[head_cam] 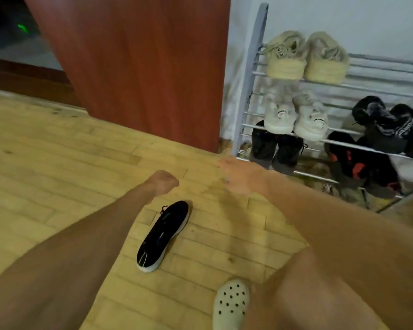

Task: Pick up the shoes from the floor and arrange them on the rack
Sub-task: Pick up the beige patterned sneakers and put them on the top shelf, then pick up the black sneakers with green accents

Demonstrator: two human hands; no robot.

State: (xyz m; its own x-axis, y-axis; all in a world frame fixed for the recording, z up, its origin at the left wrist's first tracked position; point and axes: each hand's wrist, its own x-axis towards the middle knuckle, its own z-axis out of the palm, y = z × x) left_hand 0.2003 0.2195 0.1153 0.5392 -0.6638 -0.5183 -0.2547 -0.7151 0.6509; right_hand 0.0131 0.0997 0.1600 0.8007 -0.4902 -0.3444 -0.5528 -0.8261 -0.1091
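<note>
The rack point(303, 83) stands to your right against the wall, its shelves already carrying pale and dark pairs, with bare rails toward the right of the top shelf. On the wooden floor point(57, 163) in front of you lies one black shoe point(163, 235) with a white sole, resting on its side, its long axis running from near you on the left up and away to the right. It sits below and between your two hands, nearer your left hand point(163, 183). That hand hangs just above the shoe's far end, fingers curled into a loose fist, holding nothing. Your right hand point(240, 178) is farther right, near the rack's bottom corner; it is blurred, its fingers look loosely spread and empty. I would judge a left-hand reach downward the shorter move.
</note>
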